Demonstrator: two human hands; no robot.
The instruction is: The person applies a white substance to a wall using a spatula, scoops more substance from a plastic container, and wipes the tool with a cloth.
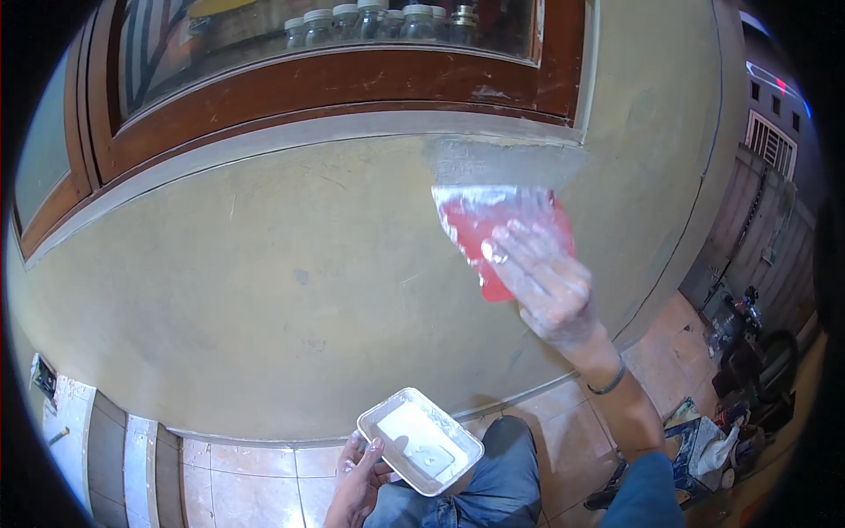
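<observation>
My right hand, smeared with white paste, grips a red flat spreader with white paste along its top edge. The spreader is against the beige wall, just below a patch of smeared, wet-looking paste under the window's sill. My left hand holds a white rectangular plastic container by its left side, low over my bent knees; white paste lies inside it.
A brown wooden-framed window with several glass jars behind it spans the top. A tiled step stands at lower left. A cable runs down the wall. Tiled floor, a fence and assorted clutter are around.
</observation>
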